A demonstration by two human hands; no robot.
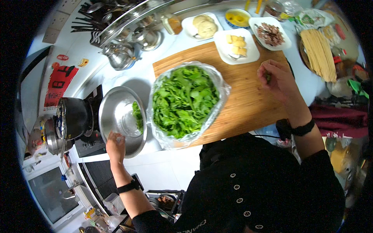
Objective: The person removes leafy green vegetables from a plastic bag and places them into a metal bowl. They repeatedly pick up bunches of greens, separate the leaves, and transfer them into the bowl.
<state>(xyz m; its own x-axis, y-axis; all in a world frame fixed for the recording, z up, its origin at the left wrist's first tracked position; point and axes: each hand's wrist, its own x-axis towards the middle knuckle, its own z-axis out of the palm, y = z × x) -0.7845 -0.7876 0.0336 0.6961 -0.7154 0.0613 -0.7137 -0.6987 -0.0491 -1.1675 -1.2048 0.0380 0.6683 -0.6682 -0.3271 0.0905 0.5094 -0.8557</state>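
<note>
A clear plastic bag [223, 90] full of green leafy vegetables [186, 100] stands open on the left part of a wooden cutting board [247, 102]. To its left, a stainless steel bowl [116, 104] holds a few green leaves [137, 116] against its right side. My left hand [116, 147] is at the bowl's near left rim, fingers curled; whether it grips anything is unclear. Over the board's right end, my right hand [275, 80] has a small dark green piece [267, 77] between its fingers.
White dishes hold dough [205, 26], yellow pieces [237, 45] and chopped meat [271, 34]. A bowl of egg yolks [237, 18] and yellow sticks of food [319, 55] stand beyond and right. A metal teapot [119, 55] stands back left; a dark pot [77, 118] is on the stove at left.
</note>
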